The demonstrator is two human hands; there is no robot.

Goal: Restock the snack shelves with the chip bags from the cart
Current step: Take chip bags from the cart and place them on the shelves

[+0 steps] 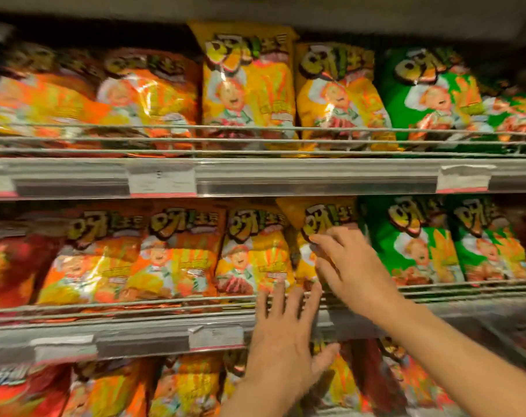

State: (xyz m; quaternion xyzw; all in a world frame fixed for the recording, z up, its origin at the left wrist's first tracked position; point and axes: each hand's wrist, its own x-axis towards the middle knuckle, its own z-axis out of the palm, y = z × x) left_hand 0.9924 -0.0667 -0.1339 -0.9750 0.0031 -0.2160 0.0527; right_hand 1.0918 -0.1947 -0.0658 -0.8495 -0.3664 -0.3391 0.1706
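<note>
On the middle shelf (pixel 135 338), a yellow chip bag (pixel 303 227) stands tilted between another yellow bag (pixel 255 254) and a green bag (pixel 406 245). My right hand (pixel 352 266) lies flat against the front of the tilted bag, fingers straight and pointing left. My left hand (pixel 282 335) is spread open just below, over the wire front rail (pixel 165 303) of the same shelf, fingertips reaching the foot of the yellow bags. Neither hand grips anything. The picture is blurred by motion.
The top shelf (pixel 315 176) carries orange, yellow and green bags behind a wire rail. Orange and red bags fill the left of the middle shelf. More bags stand on the lower shelf under my arms. White price tags (pixel 162 182) hang on the shelf fronts.
</note>
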